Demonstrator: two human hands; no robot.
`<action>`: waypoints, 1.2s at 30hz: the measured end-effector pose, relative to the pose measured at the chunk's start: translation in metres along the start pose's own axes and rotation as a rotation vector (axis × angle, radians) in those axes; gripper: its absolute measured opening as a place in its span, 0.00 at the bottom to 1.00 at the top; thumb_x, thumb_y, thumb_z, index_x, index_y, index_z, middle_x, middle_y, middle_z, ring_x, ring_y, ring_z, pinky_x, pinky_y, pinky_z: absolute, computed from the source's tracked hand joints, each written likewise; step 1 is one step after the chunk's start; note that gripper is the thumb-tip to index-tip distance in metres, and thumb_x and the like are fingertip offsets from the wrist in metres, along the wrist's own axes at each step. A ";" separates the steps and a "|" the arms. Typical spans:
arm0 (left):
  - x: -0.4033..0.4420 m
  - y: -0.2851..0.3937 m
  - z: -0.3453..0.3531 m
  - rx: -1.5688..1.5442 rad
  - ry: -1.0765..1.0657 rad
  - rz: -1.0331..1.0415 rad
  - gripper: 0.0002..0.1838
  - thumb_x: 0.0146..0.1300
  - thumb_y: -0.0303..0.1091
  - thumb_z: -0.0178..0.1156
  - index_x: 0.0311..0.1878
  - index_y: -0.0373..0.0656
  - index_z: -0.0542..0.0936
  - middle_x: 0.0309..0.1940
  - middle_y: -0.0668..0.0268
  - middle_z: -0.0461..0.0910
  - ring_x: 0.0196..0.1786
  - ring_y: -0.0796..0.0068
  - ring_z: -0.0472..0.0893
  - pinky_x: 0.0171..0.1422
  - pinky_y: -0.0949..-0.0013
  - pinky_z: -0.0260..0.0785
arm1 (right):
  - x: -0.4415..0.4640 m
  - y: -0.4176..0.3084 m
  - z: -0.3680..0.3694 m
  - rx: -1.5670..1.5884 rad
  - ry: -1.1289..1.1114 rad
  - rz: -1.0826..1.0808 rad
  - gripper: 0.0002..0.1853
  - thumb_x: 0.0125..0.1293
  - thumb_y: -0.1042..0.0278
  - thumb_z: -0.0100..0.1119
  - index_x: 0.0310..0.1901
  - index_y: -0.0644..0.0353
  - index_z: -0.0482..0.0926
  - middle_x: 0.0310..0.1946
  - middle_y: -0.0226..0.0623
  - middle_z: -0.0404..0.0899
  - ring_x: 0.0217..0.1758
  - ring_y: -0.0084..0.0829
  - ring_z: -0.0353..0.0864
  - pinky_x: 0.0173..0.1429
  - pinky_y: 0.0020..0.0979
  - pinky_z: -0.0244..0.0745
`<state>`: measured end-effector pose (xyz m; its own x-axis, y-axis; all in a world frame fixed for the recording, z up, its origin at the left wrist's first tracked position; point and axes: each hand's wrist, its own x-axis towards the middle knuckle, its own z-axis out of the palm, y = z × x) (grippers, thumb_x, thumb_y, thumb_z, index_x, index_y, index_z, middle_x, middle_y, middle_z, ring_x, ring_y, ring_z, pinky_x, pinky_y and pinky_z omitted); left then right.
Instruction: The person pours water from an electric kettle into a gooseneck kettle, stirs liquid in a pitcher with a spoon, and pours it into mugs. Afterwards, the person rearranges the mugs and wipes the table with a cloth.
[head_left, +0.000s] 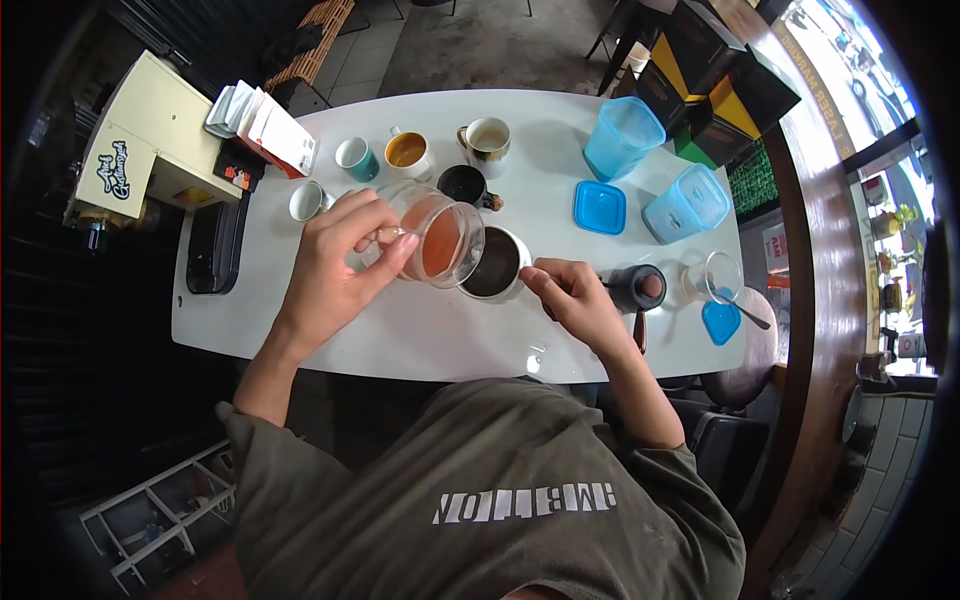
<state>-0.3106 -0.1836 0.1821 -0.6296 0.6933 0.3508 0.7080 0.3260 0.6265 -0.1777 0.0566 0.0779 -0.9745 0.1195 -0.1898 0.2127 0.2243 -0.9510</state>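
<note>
Left hand (pixel 350 240) grips a glass pitcher (pixel 430 212), right hand (pixel 578 300) a white mug (pixel 523 247) (shirt (pixel 490 450) reads "AMBITION")

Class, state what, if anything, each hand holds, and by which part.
Left hand: the glass jug, by its handle. Right hand: the white mug, apparently by its handle.

I'm getting six mugs and cups (pixel 493 268) (pixel 464 186) (pixel 487 143) (pixel 407 151) (pixel 357 160) (pixel 308 203) total, which is kinda a lot. Only one glass jug (pixel 438 243) and one drinking glass (pixel 703 278) tho, plus a single spoon (pixel 753 316). Blue plastic tubs (pixel 620 143) (pixel 686 207): two, and yep, two blue lids (pixel 600 208) (pixel 720 326) as well. Two bare hands (pixel 352 238) (pixel 572 300), one white surface (pixel 400 330).
</note>
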 end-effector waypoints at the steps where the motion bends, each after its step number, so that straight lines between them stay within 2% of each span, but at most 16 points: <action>1: 0.005 0.007 0.001 0.020 -0.038 0.023 0.09 0.59 0.24 0.65 0.29 0.37 0.72 0.25 0.68 0.66 0.28 0.76 0.64 0.32 0.70 0.57 | -0.001 0.000 0.000 0.008 0.005 0.002 0.22 0.72 0.52 0.55 0.42 0.68 0.83 0.16 0.29 0.63 0.23 0.20 0.60 0.28 0.31 0.58; 2: 0.008 0.011 0.002 0.040 -0.076 0.047 0.09 0.60 0.25 0.66 0.30 0.36 0.73 0.25 0.66 0.69 0.28 0.72 0.67 0.33 0.67 0.61 | -0.002 0.000 -0.001 0.003 0.011 0.008 0.22 0.72 0.52 0.55 0.41 0.68 0.83 0.16 0.30 0.64 0.22 0.21 0.60 0.28 0.32 0.58; 6: 0.015 0.012 0.010 0.106 -0.141 0.119 0.09 0.60 0.26 0.66 0.31 0.36 0.74 0.28 0.64 0.70 0.32 0.68 0.70 0.36 0.65 0.65 | -0.002 0.005 -0.004 -0.018 0.021 0.026 0.23 0.72 0.51 0.55 0.40 0.69 0.83 0.16 0.33 0.65 0.23 0.23 0.62 0.29 0.33 0.60; 8: 0.018 0.013 0.014 0.115 -0.171 0.149 0.08 0.61 0.27 0.65 0.33 0.36 0.75 0.29 0.63 0.71 0.35 0.65 0.71 0.42 0.64 0.66 | -0.003 0.006 -0.005 -0.012 0.036 0.029 0.23 0.72 0.52 0.55 0.40 0.69 0.83 0.16 0.34 0.66 0.23 0.23 0.63 0.29 0.33 0.61; 12: 0.024 0.020 0.023 0.178 -0.134 0.271 0.09 0.58 0.25 0.67 0.30 0.36 0.75 0.28 0.63 0.71 0.33 0.66 0.70 0.38 0.65 0.64 | -0.003 0.010 -0.005 0.016 0.060 0.026 0.23 0.72 0.52 0.54 0.40 0.69 0.83 0.16 0.36 0.68 0.23 0.24 0.65 0.31 0.34 0.63; 14: 0.025 0.022 0.024 0.227 -0.174 0.308 0.08 0.58 0.26 0.67 0.30 0.37 0.75 0.28 0.63 0.71 0.34 0.63 0.71 0.44 0.63 0.65 | -0.003 0.011 -0.005 0.022 0.060 0.029 0.23 0.72 0.52 0.54 0.41 0.69 0.83 0.17 0.36 0.69 0.23 0.24 0.66 0.31 0.34 0.64; 21: 0.026 0.025 0.028 0.288 -0.210 0.357 0.08 0.57 0.27 0.68 0.31 0.38 0.76 0.30 0.64 0.72 0.37 0.64 0.72 0.49 0.61 0.64 | 0.000 0.012 -0.005 0.035 0.056 0.062 0.23 0.72 0.51 0.54 0.42 0.70 0.83 0.18 0.36 0.71 0.24 0.25 0.69 0.33 0.32 0.66; 23: 0.026 0.025 0.027 0.362 -0.249 0.407 0.07 0.58 0.28 0.67 0.37 0.40 0.78 0.36 0.64 0.74 0.41 0.65 0.73 0.52 0.62 0.64 | 0.001 0.014 -0.004 0.050 0.063 0.055 0.23 0.72 0.51 0.54 0.42 0.70 0.83 0.18 0.36 0.71 0.24 0.25 0.69 0.33 0.32 0.66; 25: 0.027 0.027 0.027 0.377 -0.266 0.424 0.07 0.58 0.28 0.67 0.38 0.40 0.78 0.37 0.64 0.75 0.41 0.65 0.73 0.53 0.62 0.64 | 0.001 0.016 -0.002 0.064 0.071 0.049 0.23 0.72 0.51 0.54 0.42 0.70 0.83 0.18 0.35 0.71 0.24 0.25 0.69 0.33 0.32 0.66; 27: 0.027 0.028 0.026 0.392 -0.280 0.439 0.08 0.59 0.28 0.67 0.39 0.39 0.79 0.37 0.64 0.75 0.42 0.66 0.74 0.53 0.62 0.64 | 0.002 0.019 0.002 0.143 0.106 -0.012 0.19 0.75 0.56 0.55 0.39 0.67 0.82 0.18 0.18 0.62 0.21 0.13 0.59 0.25 0.23 0.55; 31: 0.029 0.034 0.025 0.423 -0.300 0.484 0.08 0.58 0.28 0.67 0.40 0.39 0.79 0.38 0.64 0.75 0.43 0.66 0.74 0.54 0.62 0.65 | 0.002 0.021 0.001 0.124 0.079 0.004 0.19 0.74 0.57 0.55 0.42 0.68 0.83 0.19 0.18 0.62 0.21 0.13 0.59 0.25 0.23 0.55; 33: 0.030 0.036 0.025 0.422 -0.304 0.495 0.08 0.58 0.28 0.67 0.39 0.39 0.79 0.38 0.65 0.74 0.43 0.67 0.74 0.54 0.62 0.65 | 0.001 0.019 0.001 0.097 0.097 0.019 0.23 0.72 0.52 0.54 0.42 0.70 0.82 0.18 0.36 0.71 0.25 0.24 0.68 0.32 0.32 0.66; 36: 0.032 0.038 0.026 0.453 -0.301 0.522 0.08 0.58 0.28 0.67 0.39 0.39 0.79 0.38 0.65 0.74 0.43 0.67 0.74 0.54 0.63 0.65 | -0.001 0.017 0.002 0.122 0.081 0.043 0.23 0.72 0.52 0.55 0.43 0.70 0.82 0.18 0.36 0.71 0.25 0.24 0.68 0.32 0.32 0.66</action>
<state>-0.2954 -0.1324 0.1991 -0.1078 0.9546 0.2776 0.9937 0.0946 0.0603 -0.1728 0.0589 0.0613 -0.9547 0.2056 -0.2151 0.2390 0.0988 -0.9660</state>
